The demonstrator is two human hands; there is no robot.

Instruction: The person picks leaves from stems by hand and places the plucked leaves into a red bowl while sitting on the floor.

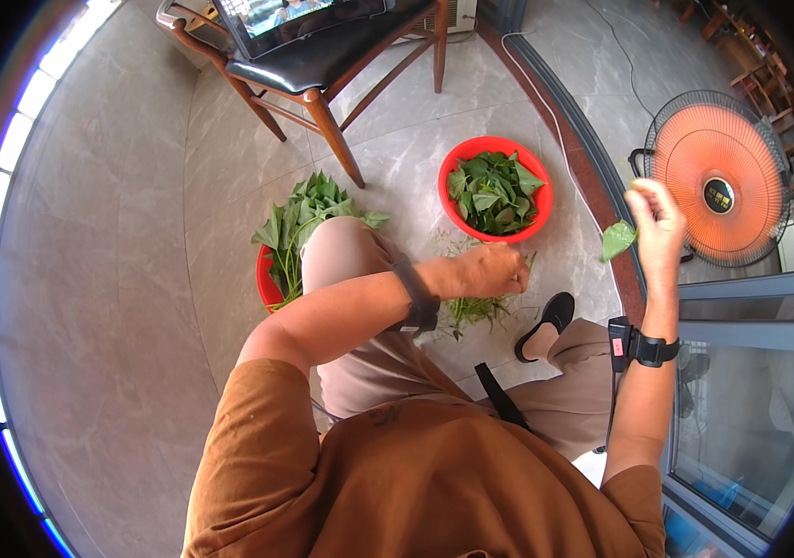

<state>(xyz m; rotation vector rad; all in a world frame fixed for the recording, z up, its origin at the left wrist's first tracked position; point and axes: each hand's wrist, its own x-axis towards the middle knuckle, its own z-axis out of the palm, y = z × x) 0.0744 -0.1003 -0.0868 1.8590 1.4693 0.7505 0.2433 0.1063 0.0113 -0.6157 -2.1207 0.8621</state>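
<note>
My right hand (658, 220) is raised at the right and pinches a leafy green stem. A single green leaf (618, 241) hangs from it beside the fingers. My left hand (491, 270) is curled over a pile of thin green scraps (474, 314) on the floor; its fingertips are turned away, so whether it holds something thin is hidden. Just beyond it stands a red plastic basin (447, 209) filled with loose green leaves (494, 192). Left of my knee, a second red container (268, 279) holds long-stemmed leafy greens (310, 209), partly covered by my leg.
A wooden chair with a black seat (299, 70) stands ahead, bearing a tablet (299, 21) with its screen lit. An orange-glowing round electric heater (718, 181) is close to my right hand. A white cable (557, 132) runs along the sliding-door track (564, 91).
</note>
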